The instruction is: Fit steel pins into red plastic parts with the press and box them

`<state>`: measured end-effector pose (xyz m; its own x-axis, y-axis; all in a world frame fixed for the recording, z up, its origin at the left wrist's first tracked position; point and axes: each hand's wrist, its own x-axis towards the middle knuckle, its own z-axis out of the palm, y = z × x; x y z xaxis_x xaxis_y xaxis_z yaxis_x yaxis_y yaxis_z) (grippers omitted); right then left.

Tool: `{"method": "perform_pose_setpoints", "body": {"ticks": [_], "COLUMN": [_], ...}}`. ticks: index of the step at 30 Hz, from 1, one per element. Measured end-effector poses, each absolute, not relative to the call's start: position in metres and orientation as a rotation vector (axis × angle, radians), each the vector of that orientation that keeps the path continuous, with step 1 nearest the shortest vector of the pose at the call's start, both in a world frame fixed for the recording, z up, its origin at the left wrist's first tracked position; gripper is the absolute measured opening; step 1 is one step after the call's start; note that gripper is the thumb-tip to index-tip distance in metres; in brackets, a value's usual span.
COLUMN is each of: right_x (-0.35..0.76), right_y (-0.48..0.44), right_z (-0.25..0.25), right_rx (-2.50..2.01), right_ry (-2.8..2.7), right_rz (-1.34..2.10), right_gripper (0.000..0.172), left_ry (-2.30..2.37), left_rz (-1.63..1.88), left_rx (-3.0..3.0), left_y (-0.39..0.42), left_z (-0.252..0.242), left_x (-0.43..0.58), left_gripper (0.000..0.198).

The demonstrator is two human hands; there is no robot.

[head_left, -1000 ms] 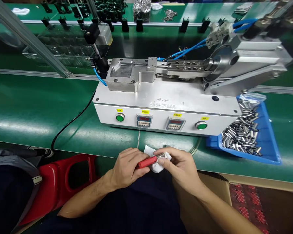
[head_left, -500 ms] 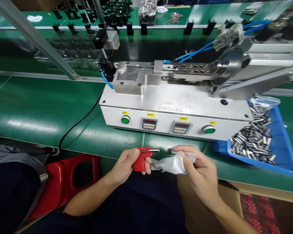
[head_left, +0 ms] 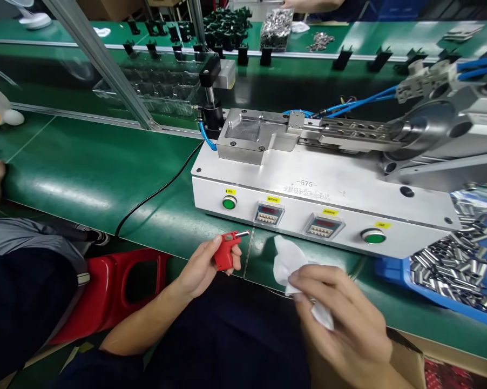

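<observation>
My left hand point(head_left: 206, 265) is closed around a small red plastic piece point(head_left: 225, 250) with a short metal pin sticking out to the right, held just in front of the machine's front panel. To the right, my right hand point(head_left: 344, 319) pinches a crumpled white cloth point(head_left: 289, 261) between fingers and thumb. The two hands are apart, over the near edge of the green belt point(head_left: 85, 178).
A silver press machine point(head_left: 320, 194) with two green buttons and two counters stands ahead. A blue tray point(head_left: 393, 269) of small metal tubes sits at right. A red stool point(head_left: 117, 286) and another person's leg and hand are at left. A cardboard box point(head_left: 409, 351) lies lower right.
My hands have separated: the red piece came out of the cloth and stayed in my left hand, and my right hand drew the cloth down to the right. The view shifted left.
</observation>
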<state>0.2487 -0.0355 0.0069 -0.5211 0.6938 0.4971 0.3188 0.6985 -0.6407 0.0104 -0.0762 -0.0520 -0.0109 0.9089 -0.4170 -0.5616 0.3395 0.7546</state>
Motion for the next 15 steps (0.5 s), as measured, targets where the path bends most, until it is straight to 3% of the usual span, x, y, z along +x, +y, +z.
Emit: {"method": "perform_pose_setpoints", "body": {"ticks": [7, 11, 15], "right_x": [0.225, 0.224, 0.230], "right_y": [-0.037, -0.035, -0.026], "right_z": [-0.041, -0.052, -0.057], "right_rx": [-0.690, -0.719, -0.561], "right_ry": [-2.877, -2.814, -2.676], "right_rz": [0.200, -0.015, 0.011], "right_gripper": [0.040, 0.043, 0.040], "left_ry": [1.175, 1.303, 1.872], "left_rz": [1.333, 1.405, 1.686], "left_rx": [0.455, 0.633, 0.942], "left_y": [-0.086, -0.086, -0.065], "left_z": [-0.062, -0.067, -0.061], "left_x": [-0.006, -0.020, -0.097], "left_gripper": [0.052, 0.047, 0.050]}}
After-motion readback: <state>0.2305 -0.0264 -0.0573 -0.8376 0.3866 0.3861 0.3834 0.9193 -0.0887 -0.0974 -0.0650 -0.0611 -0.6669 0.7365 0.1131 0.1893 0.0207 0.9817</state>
